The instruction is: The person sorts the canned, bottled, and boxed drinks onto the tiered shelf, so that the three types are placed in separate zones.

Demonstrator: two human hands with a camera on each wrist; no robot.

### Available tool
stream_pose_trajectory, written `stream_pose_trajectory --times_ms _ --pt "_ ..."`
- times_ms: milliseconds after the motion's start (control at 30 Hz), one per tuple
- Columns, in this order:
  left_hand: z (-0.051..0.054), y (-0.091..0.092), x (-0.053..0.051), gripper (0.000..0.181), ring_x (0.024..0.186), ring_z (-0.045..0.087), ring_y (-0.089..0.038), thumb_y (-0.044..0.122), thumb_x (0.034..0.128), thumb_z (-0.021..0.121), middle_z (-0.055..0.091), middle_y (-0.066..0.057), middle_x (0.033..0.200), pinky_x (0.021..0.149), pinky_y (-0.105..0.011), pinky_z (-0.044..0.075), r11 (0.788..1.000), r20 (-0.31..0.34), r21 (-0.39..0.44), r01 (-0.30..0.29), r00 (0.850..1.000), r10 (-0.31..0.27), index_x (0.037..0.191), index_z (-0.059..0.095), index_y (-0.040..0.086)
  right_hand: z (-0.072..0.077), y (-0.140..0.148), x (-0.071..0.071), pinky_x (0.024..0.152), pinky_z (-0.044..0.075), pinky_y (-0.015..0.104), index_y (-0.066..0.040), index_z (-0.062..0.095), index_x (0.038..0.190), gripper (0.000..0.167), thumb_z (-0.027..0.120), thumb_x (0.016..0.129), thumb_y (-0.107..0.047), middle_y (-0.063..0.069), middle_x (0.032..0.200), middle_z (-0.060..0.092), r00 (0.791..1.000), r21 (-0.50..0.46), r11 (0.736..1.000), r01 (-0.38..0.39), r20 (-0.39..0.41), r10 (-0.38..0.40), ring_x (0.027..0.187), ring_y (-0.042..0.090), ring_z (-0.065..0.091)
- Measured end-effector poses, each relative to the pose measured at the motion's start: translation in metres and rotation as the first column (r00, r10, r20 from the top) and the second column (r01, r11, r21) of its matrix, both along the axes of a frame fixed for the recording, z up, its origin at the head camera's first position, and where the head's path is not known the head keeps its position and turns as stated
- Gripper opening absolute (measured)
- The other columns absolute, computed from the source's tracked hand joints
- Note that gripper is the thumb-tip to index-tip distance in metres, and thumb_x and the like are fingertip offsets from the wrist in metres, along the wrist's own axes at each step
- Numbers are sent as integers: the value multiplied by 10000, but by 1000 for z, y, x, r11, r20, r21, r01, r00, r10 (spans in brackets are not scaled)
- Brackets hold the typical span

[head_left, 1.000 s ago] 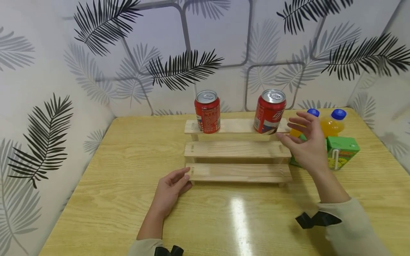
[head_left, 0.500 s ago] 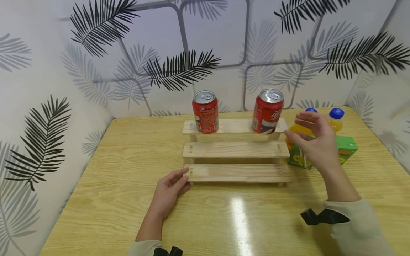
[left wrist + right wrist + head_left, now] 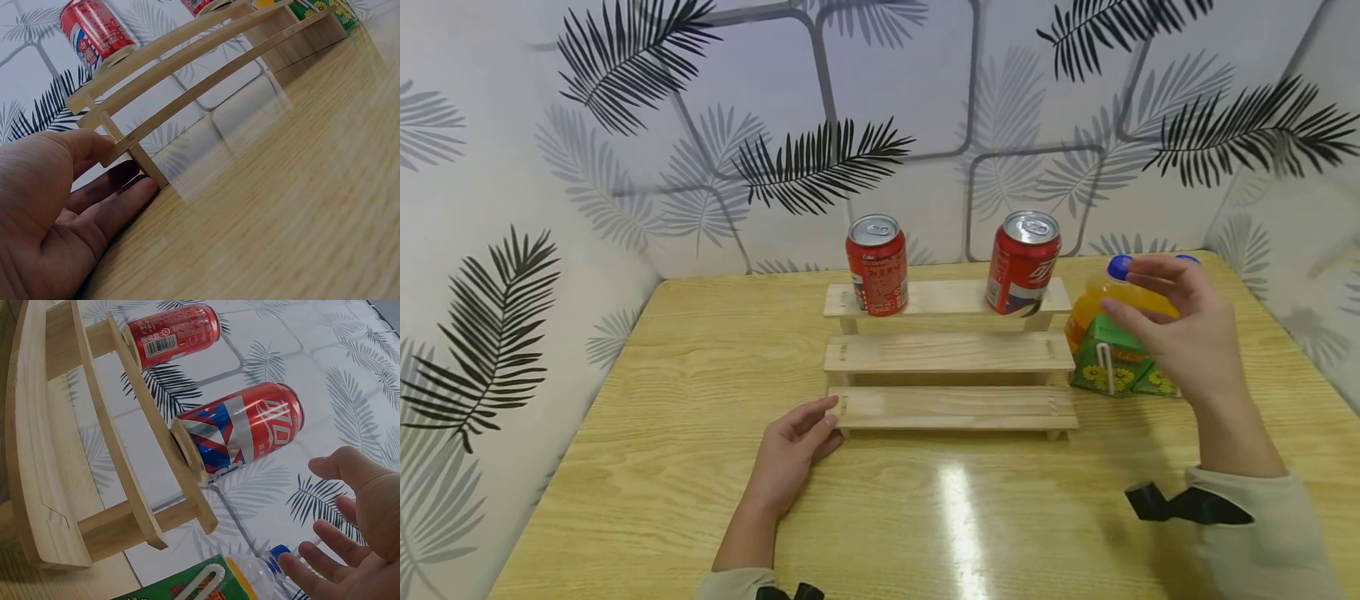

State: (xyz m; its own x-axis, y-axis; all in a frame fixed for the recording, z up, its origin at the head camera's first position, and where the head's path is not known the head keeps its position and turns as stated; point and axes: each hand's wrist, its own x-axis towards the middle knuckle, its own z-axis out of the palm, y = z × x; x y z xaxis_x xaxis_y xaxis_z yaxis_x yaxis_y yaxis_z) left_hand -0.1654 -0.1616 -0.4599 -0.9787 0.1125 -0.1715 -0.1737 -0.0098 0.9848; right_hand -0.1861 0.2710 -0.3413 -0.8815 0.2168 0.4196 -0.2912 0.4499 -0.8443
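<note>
Your left hand holds the near left corner of the wooden rack, one fingertip against the end of the lowest shelf and others at the leg beneath it. Your right hand holds nothing: its fingers curve loosely, thumb and fingertips apart, out past the rack's right end. The two hands are well apart, and the rack's three stepped shelves stand between and ahead of them on the counter. On the top shelf are two red cans, both upright: the left can is ahead and to the right of your left hand, and the right can is left of your right hand and beyond it, clear of the fingertips. Just left of your right hand are an orange drink bottle with a blue cap and, in front of it, a green carton with a white straw on its side. Your right hand partly hides a second carton, and of the second bottle only the blue cap shows clearly past your fingers. A leaf-patterned wall rises beyond the counter, ahead of both hands.
</note>
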Motion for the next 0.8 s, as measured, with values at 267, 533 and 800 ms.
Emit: stream_pose_trajectory --times_ms 267,533,800 --pt "-1 -2 0 335 1136 649 -160 78 1007 590 590 -140 1371 938 -290 599 1000 2 13 2 1000 -2 1340 622 68 4 21 3 823 487 -8 -56 607 1292 462 771 861 -33 -165 1213 573 998 49 998 32 49 -34 1125 19 537" --pt "1 0 0 335 1115 657 -149 71 1010 583 587 -137 1373 939 -286 598 1000 4 18 4 1000 -4 1343 618 63 8 49 10 796 466 -36 -86 647 1278 411 763 884 -105 -193 1189 600 983 24 984 174 60 -175 1096 -15 533" --pt "1 0 1 345 1073 668 -129 72 1006 590 585 -162 1367 935 -282 599 1000 -2 13 -1 1000 1 1349 611 45 6 63 12 820 467 -31 -152 644 1296 396 738 912 -163 -235 1167 567 967 36 973 229 104 -231 1102 -22 522"
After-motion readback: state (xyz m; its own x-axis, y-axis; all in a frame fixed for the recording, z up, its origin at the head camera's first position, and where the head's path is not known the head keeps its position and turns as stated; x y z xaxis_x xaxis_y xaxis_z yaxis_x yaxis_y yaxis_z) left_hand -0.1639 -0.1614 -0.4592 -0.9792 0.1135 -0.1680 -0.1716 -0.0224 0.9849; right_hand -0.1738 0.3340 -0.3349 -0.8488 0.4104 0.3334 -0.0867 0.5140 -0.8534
